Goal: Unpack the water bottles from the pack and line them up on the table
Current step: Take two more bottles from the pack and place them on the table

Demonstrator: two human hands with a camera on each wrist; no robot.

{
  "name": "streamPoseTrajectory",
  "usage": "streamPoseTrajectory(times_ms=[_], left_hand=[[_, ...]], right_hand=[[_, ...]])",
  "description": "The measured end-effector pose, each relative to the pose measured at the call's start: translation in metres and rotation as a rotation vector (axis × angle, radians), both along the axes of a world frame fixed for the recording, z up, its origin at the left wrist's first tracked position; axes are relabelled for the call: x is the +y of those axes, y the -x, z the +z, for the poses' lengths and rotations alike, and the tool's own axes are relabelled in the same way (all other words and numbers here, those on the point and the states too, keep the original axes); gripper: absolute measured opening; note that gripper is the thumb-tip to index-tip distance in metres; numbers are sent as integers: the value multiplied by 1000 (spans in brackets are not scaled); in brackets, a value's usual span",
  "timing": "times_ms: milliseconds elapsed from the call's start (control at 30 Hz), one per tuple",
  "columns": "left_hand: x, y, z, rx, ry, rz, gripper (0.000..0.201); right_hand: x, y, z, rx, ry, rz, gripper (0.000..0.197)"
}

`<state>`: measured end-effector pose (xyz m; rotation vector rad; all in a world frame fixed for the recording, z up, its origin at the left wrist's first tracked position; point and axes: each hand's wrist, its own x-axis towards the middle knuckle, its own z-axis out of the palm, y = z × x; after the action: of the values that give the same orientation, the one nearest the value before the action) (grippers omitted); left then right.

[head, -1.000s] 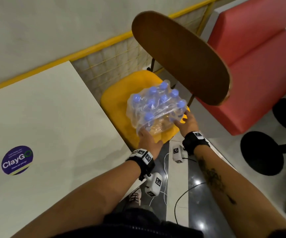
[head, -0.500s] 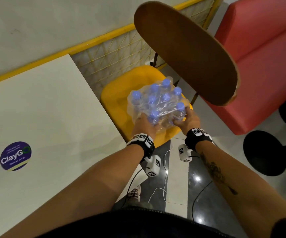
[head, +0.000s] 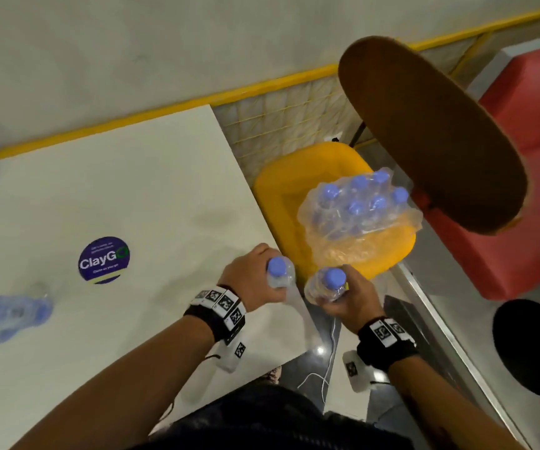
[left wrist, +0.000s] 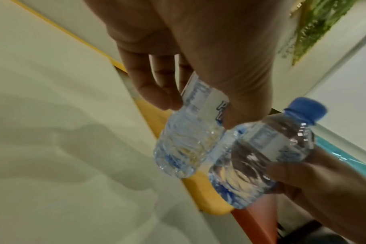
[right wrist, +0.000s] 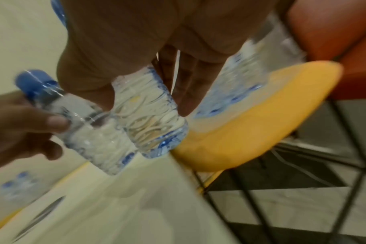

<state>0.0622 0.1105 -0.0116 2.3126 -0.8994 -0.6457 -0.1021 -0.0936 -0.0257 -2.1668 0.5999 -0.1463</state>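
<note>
Left hand (head: 252,280) and right hand (head: 353,297) each grip a clear blue-capped water bottle (head: 280,274), upright at the white table (head: 132,196) right edge, apparently for standing in line.

We see the torn shrink-wrapped pack (head: 358,209) of blue-capped bottles sitting on the yellow chair seat (head: 281,190). Two clear bottles, one (head: 280,274) over the bench (head: 100,190) edge, another (head: 328,285) beside it, are upright.

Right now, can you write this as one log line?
left hand: holds bottle | right hand: holds second bottle | pack: on yellow chair
</note>
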Motion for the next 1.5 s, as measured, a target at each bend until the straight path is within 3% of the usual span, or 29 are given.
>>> streamPoseTrajectory(times_ms=[167,367,467,600,967,1500], left_hand=[[164,-15,-5,-20,-155,222,51],[341,-8,-10,19,-308,539,43],[410,-13,-13,59,-321,716,42],[475,-21,-12,74,-309,846,44],[519,-52,-7,71,-290,852,37],[525,-57,-15,-9,-222,754,36]], right_hand=[[129,-61,4,78,-127,369,46],[301,-139,-3,120,-131,718,43],[379,-164,-7,97,-139,806,45],[453,-185,-16,111,-148,797,47],[525,-214,-43,138,-72,668,50],[540,-237,-89,240,65,647,49]])
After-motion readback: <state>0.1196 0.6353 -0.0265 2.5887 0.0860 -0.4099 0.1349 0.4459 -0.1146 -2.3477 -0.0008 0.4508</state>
